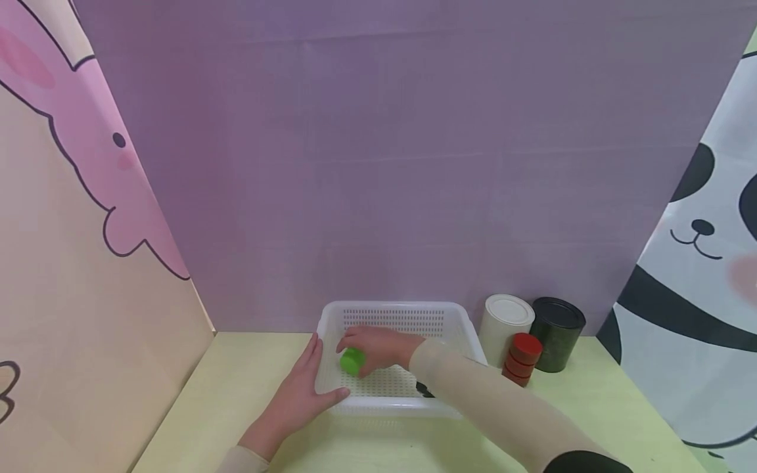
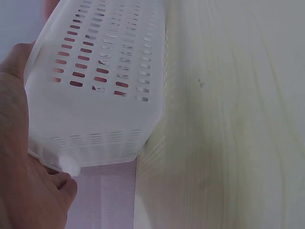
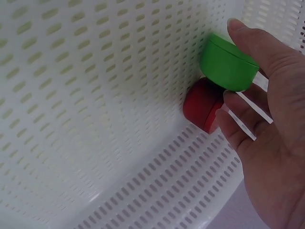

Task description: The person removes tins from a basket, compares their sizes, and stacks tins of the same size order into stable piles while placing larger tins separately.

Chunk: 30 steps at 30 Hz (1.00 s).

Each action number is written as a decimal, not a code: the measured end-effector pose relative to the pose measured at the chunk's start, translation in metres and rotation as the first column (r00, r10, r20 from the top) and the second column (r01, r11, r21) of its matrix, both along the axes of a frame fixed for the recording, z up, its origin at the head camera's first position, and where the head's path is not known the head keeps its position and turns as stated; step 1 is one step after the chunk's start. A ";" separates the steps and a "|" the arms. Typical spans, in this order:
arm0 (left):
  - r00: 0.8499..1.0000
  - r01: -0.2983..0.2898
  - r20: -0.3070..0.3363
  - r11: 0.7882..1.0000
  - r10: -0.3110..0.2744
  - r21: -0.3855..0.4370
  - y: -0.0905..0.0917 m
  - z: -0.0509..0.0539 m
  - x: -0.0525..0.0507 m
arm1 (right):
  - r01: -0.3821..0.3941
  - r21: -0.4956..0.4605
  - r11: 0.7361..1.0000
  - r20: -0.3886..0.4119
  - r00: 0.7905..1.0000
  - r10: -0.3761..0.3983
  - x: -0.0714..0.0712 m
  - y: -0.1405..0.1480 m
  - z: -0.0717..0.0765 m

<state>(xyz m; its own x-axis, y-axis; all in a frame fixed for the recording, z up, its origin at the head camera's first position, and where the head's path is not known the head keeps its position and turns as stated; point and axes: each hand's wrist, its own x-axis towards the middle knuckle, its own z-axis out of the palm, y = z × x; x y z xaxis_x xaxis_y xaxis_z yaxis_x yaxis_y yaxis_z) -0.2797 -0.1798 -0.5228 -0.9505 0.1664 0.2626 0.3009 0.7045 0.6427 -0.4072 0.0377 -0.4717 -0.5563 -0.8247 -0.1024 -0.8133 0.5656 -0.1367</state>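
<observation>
Inside the white perforated plastic basket (image 1: pixel 408 406), my right hand (image 1: pixel 381 348) holds a small round green tin (image 3: pixel 228 64) between thumb and fingers. Under the green tin a similar red tin (image 3: pixel 202 105) lies on its side against the basket's perforated surface; the head view does not show it. My left hand (image 1: pixel 301 394) grips the basket's near left corner, its thumb on the front rim and its fingers along the left side. In the left wrist view, curled fingers (image 2: pixel 59 186) of this hand meet the rim.
Right of the basket stand a stack of red tins (image 1: pixel 523 359), a white canister (image 1: pixel 503 322) and a dark canister (image 1: pixel 557 335). A purple wall (image 1: pixel 402 164) rises behind the pale table (image 1: pixel 254 358). Something small and black (image 1: pixel 423 389) shows below my right wrist.
</observation>
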 end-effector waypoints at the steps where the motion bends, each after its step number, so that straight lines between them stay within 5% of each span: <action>1: 1.000 -0.001 -0.004 1.000 0.001 -0.002 0.000 0.000 0.000 | -0.007 0.004 1.000 -0.008 1.000 0.007 -0.001 -0.001 -0.001; 17: 1.000 0.009 0.002 1.000 -0.009 0.013 0.000 -0.001 -0.002 | -0.035 0.007 0.999 -0.023 0.999 0.035 -0.009 -0.008 -0.016; 30: 1.000 0.003 0.003 1.000 -0.004 0.012 0.001 -0.001 -0.001 | -0.065 0.012 0.998 -0.047 0.997 0.065 -0.005 -0.007 -0.011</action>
<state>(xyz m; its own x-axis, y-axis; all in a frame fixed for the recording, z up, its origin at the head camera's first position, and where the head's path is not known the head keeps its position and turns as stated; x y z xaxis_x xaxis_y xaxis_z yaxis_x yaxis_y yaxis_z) -0.2810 -0.1788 -0.5239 -0.9507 0.1667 0.2613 0.3012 0.6960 0.6518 -0.4118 0.0308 -0.4830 -0.5059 -0.8583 -0.0860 -0.8538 0.5124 -0.0918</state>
